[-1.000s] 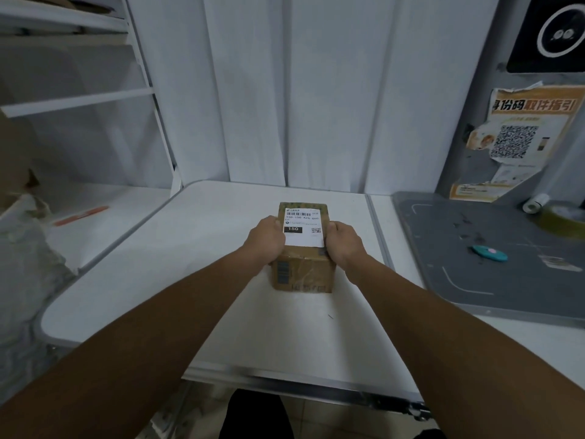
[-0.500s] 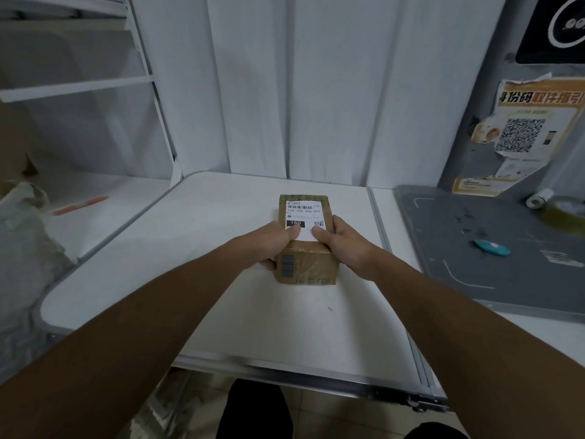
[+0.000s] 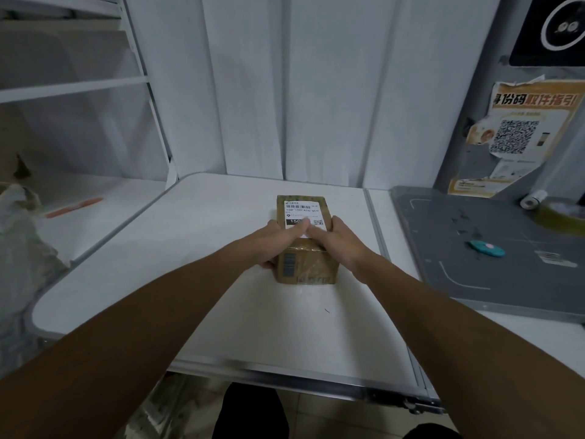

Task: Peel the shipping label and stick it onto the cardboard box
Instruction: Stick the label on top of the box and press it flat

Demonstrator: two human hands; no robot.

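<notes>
A small brown cardboard box point(image 3: 308, 267) stands on the white table point(image 3: 190, 264), a little past its middle. A white shipping label point(image 3: 302, 210) with a barcode lies flat on the box's top face. My left hand point(image 3: 272, 240) wraps the box's left side, its thumb lying on the label's near edge. My right hand point(image 3: 335, 240) holds the right side, its thumb also pressed on the label next to the left thumb. The label's near edge is hidden under both thumbs.
A grey mat point(image 3: 490, 248) lies to the right with a teal oval tool point(image 3: 487, 248), a tape roll point(image 3: 560, 213) and a small white roll point(image 3: 533, 199). A poster with a QR code point(image 3: 522, 137) hangs on the right wall. White shelving point(image 3: 72, 87) stands to the left, with an orange pen point(image 3: 74, 206).
Both hands slid from the box's far sides toward its near end. The thumbs moved inward across the label and now meet at its near edge.
</notes>
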